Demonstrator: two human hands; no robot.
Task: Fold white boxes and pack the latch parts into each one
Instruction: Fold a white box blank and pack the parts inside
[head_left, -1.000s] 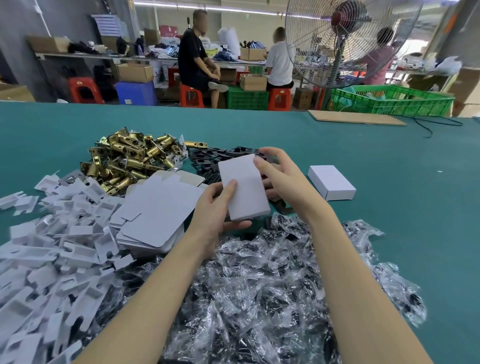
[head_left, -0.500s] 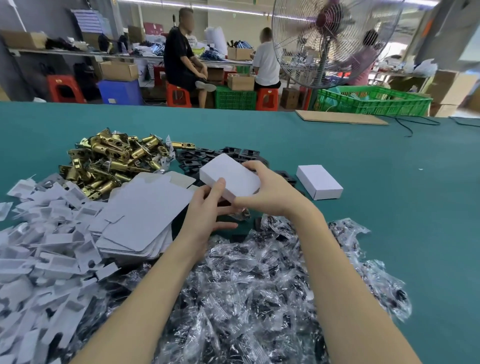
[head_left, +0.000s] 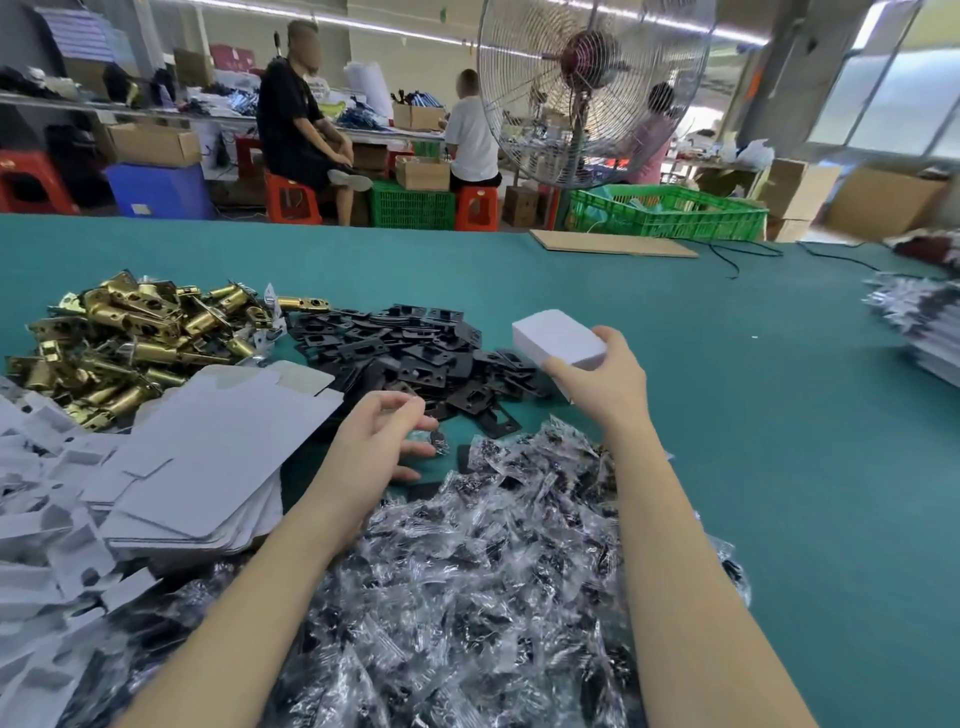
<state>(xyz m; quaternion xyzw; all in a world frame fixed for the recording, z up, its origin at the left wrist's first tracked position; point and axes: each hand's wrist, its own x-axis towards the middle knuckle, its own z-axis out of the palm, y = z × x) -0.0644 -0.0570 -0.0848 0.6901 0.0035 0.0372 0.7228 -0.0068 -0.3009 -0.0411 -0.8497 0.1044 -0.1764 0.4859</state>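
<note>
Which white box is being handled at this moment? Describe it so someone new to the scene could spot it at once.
On the teal table, look just right of the black plate pile, beyond the heap of clear bags. There the right hand grips a closed white box. Unlike the flat unfolded blanks stacked at left, it is fully folded and held up.

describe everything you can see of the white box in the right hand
The white box is a small, plain, closed carton, seemingly thin card, with no print visible. The right hand grips its near end, thumb on the side facing the camera, holding it above the green table just right of the black plates. It tilts slightly, its top face showing. Nothing else touches it.
</note>
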